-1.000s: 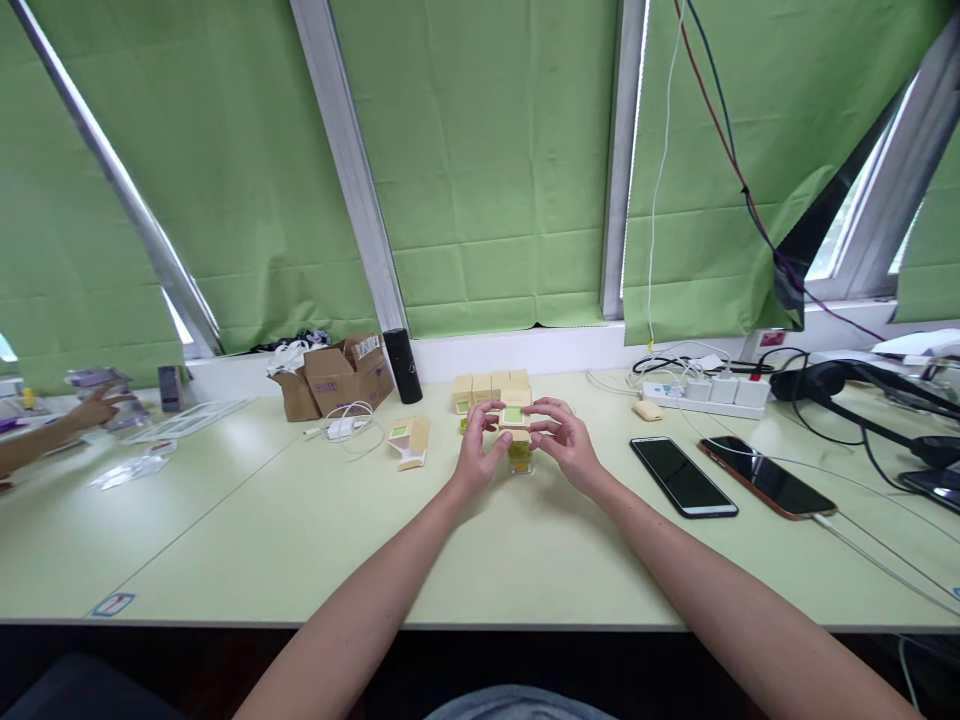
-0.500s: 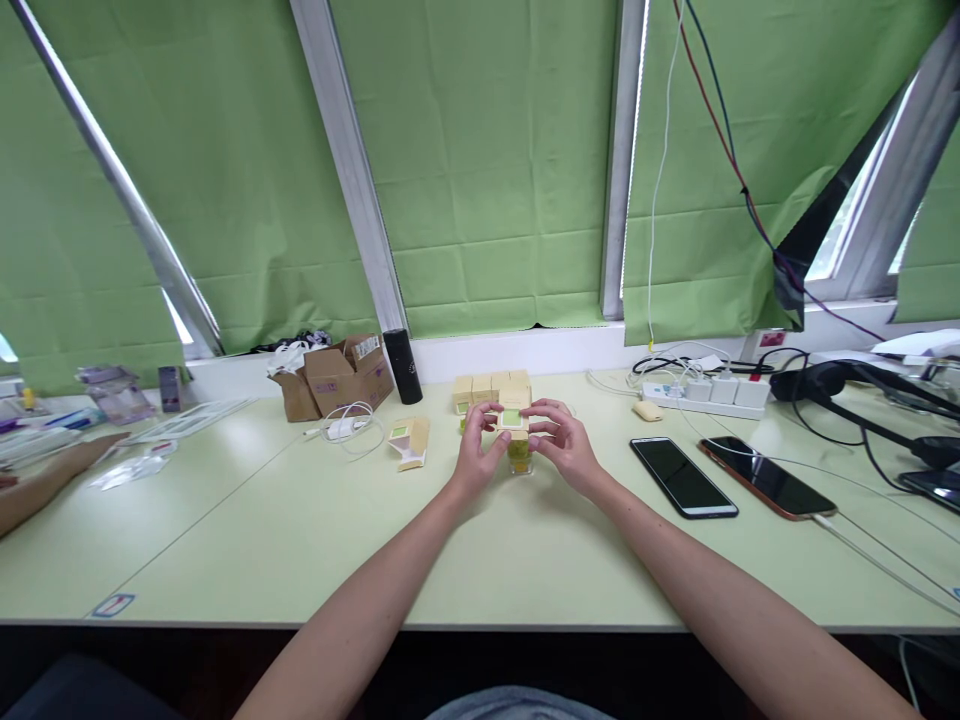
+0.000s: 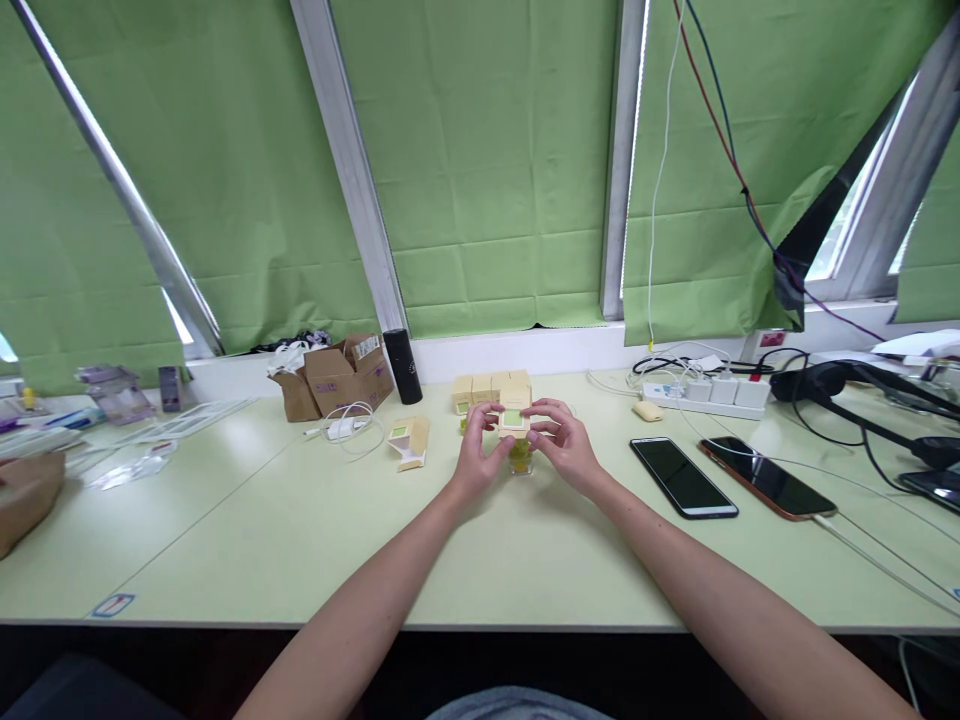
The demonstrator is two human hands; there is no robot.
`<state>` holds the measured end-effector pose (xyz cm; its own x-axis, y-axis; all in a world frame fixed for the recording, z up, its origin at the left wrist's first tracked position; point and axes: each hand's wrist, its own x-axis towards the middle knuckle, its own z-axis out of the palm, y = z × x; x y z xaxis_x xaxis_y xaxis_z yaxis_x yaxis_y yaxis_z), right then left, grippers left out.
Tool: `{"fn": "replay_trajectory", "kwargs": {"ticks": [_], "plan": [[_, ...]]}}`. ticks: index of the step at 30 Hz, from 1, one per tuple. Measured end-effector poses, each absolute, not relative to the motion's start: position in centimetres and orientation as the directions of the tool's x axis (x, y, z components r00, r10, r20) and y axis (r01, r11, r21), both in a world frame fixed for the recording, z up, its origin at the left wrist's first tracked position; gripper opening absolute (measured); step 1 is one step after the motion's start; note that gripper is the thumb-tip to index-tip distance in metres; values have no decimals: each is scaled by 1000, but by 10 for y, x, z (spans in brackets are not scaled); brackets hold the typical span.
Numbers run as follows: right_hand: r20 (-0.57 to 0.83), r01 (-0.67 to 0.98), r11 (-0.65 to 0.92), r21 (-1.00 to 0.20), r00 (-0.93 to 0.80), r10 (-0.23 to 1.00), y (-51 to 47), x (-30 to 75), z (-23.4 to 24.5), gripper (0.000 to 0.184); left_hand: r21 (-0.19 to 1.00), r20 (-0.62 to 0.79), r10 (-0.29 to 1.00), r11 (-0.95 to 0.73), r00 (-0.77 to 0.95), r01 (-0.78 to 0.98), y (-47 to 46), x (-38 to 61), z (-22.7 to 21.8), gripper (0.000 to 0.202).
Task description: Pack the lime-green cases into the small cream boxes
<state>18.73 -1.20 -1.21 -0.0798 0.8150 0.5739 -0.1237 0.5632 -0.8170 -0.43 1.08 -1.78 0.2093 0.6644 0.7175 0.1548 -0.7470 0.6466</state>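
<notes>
A small cream-coloured cardboard sleeve (image 3: 514,425) with a green-and-white label on top sits over a small clear glass jar (image 3: 521,460), whose contents look yellow-green. My left hand (image 3: 478,450) grips the sleeve's left side between thumb and fingers. On the opposite side, my right hand (image 3: 564,445) holds it with bent fingers and thumb. The jar's base shows between my hands, on or close to the tabletop; its upper part is hidden. Just behind stand several similar cream boxes (image 3: 491,383), partly covered by my fingers.
An opened cream carton piece (image 3: 409,443) lies left of my hands, near a white charger (image 3: 345,427) and a cardboard box (image 3: 349,380). A black cylinder (image 3: 403,366) stands behind. To the right are two phones (image 3: 684,478), a power strip (image 3: 705,398) and cables. Another person's blurred arm (image 3: 30,495) is far left.
The sleeve has shifted very slightly in my fingers, with both hands nearly still. At the far left, the other person's arm has drawn back toward the edge of view.
</notes>
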Motion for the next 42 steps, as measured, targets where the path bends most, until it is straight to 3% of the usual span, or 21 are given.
{"fn": "replay_trajectory", "kwargs": {"ticks": [25, 42], "plan": [[581, -100, 574, -813, -64, 812, -13, 184, -12, 35, 683, 697, 685, -724, 210, 97, 8, -2, -17, 46], [594, -78, 589, -804, -75, 801, -10, 184, -15, 40, 677, 701, 695, -719, 161, 156, 9, 0, -18, 40]]}}
